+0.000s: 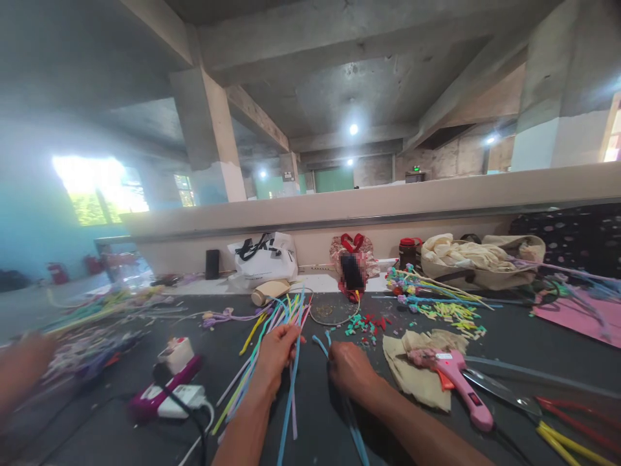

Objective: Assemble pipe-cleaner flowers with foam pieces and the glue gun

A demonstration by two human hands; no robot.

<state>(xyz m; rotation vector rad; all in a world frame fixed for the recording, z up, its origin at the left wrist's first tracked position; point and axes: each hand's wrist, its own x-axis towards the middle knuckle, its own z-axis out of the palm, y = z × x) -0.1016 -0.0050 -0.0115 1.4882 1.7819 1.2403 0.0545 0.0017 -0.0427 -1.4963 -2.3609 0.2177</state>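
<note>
My left hand (279, 349) is closed in a pinch on a long blue pipe cleaner (290, 414), which runs upright past the fingers. Under and beside that hand lies a loose bundle of pipe cleaners (257, 346) in purple, green, yellow and white. Closed around several light blue pipe cleaners (358, 433), my right hand (352, 366) rests low over the dark tabletop (320, 382). Their bent tips stick out above its fingers, and the tails hang out below. Small cut pieces (363, 327) in green and red lie just beyond my right hand.
At right, a pink glue gun (468, 388) rests on a beige cloth (405, 372) beside scissors (499, 388). At left stands a purple power strip (167, 395) with cords. Another person's hand (29, 362) is at far left. A white bag (266, 262) and phone (352, 272) stand behind.
</note>
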